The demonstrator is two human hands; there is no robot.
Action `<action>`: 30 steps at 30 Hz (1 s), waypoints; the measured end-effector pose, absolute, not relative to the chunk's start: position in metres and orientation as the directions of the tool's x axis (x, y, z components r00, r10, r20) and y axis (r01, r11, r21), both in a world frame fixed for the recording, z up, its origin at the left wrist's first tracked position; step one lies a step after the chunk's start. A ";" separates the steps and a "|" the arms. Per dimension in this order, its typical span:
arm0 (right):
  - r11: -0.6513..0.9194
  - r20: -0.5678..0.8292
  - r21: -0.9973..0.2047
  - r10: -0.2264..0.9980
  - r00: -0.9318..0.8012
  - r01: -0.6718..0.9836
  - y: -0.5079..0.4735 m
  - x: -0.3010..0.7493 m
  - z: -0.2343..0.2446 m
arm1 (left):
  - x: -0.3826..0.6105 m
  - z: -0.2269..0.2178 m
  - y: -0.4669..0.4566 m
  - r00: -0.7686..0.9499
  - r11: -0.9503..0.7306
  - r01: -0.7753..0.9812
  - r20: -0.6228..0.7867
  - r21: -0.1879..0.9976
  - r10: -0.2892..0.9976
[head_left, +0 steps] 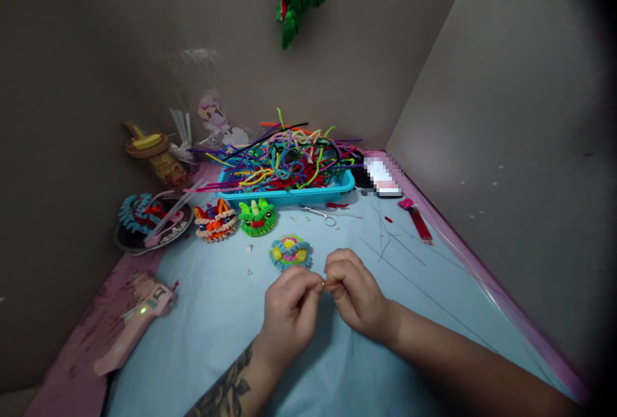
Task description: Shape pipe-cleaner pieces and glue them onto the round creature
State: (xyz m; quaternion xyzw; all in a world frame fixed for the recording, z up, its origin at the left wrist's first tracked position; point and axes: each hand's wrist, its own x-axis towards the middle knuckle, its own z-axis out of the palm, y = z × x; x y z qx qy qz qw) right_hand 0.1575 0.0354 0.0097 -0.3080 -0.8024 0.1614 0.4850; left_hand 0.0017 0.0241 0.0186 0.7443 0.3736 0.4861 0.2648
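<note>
My left hand (289, 311) and my right hand (354, 292) meet over the light blue mat (212, 340), fingertips pinched together on a tiny piece I cannot make out. Just beyond them lies a small round pipe-cleaner figure (290, 252) in blue, yellow and pink. A green pipe-cleaner figure (258, 216) and an orange and red one (215, 221) sit further back on the mat.
A blue tray (289, 195) heaped with coloured pipe cleaners stands at the back. Small scissors (322, 214) lie before it. A pink glue gun (132, 327) rests at the left, a metal dish (144, 224) with a blue figure behind it, a red cutter (417, 218) at the right.
</note>
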 end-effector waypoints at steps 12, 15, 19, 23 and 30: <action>0.776 0.727 -0.528 0.623 -0.289 0.344 0.032 0.160 0.016 | -0.004 0.023 0.026 0.292 -0.639 0.262 0.571 0.723 0.767; 0.779 0.723 -0.534 0.623 -0.300 0.329 0.033 0.161 0.016 | -0.006 0.024 0.028 0.312 -0.635 0.266 0.559 0.725 0.768; 0.791 0.729 -0.519 0.607 -0.316 0.324 0.034 0.161 0.018 | -0.008 0.027 0.030 0.354 -0.633 0.278 0.536 0.723 0.767; 0.800 0.734 -0.496 0.594 -0.329 0.337 0.035 0.161 0.020 | -0.009 0.029 0.029 0.383 -0.627 0.290 0.512 0.723 0.768; 0.819 0.768 -0.453 0.559 -0.311 0.352 0.033 0.161 0.021 | -0.008 0.028 0.026 0.365 -0.623 0.268 0.521 0.735 0.772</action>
